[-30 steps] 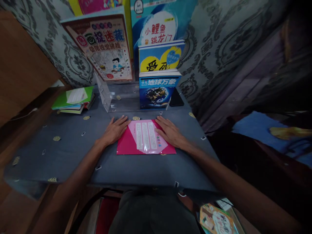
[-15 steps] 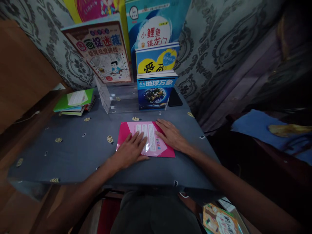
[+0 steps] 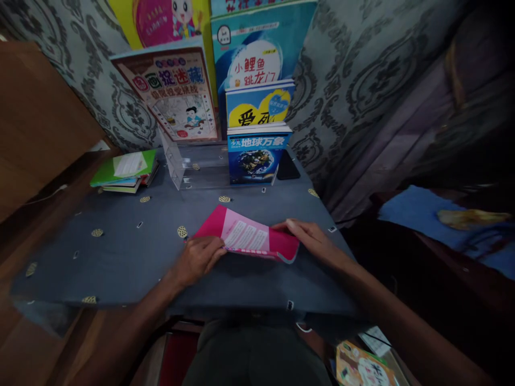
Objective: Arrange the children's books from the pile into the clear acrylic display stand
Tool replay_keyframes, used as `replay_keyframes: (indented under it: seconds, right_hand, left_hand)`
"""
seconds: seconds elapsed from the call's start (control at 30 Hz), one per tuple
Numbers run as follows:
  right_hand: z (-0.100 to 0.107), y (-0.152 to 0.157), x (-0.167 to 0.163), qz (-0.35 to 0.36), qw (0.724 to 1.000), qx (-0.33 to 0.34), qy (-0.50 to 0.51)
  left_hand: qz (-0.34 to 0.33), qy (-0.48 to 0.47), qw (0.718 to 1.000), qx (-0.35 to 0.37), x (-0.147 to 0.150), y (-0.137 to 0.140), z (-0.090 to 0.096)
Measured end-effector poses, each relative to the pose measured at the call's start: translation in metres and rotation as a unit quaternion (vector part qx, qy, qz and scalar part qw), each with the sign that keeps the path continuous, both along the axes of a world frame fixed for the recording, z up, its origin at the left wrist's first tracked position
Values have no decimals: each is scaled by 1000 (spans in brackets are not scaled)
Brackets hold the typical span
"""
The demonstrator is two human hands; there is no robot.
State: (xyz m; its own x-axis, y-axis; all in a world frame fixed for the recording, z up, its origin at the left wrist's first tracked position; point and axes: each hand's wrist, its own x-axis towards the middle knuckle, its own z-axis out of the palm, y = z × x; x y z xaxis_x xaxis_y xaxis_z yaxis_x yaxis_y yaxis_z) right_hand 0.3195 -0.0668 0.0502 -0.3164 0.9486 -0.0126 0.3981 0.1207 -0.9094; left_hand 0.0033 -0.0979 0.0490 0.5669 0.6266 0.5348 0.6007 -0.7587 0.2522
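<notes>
A thin pink book (image 3: 245, 236) with white text blocks on its cover is tilted and bent just above the table, its near right corner curling. My left hand (image 3: 199, 257) is closed on its near left edge, thumb on top. At the right edge, my right hand (image 3: 308, 236) grips the book with the thumb above; the fingers underneath are mostly hidden. Beyond it, a clear acrylic rack (image 3: 175, 166) holds upright books, among them a blue book with a globe (image 3: 255, 158) and a brown-bordered picture book (image 3: 177, 96).
A small stack of books (image 3: 124, 166) with a green one on top lies at the table's back left. Behind the globe book is a dark phone-like slab (image 3: 287, 165). The patterned grey tablecloth (image 3: 120, 257) covers the table. An orange book (image 3: 362, 364) sits low at the right.
The pink book lay flat under both spread hands before. Now it is lifted, turned and bent, with my left hand closed on the near left edge and my right hand on the right edge.
</notes>
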Motion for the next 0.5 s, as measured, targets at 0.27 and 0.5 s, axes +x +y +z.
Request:
replay_keyframes:
  seconds: [0.27,0.5]
  right_hand:
    - [-6,2,-22,12,937,-66,344]
    - [13,9,-55,17,967,10,252]
  left_hand:
    - [135,-281,941,-130,11,3,39]
    - [116,-531,799,-257,31,20,45]
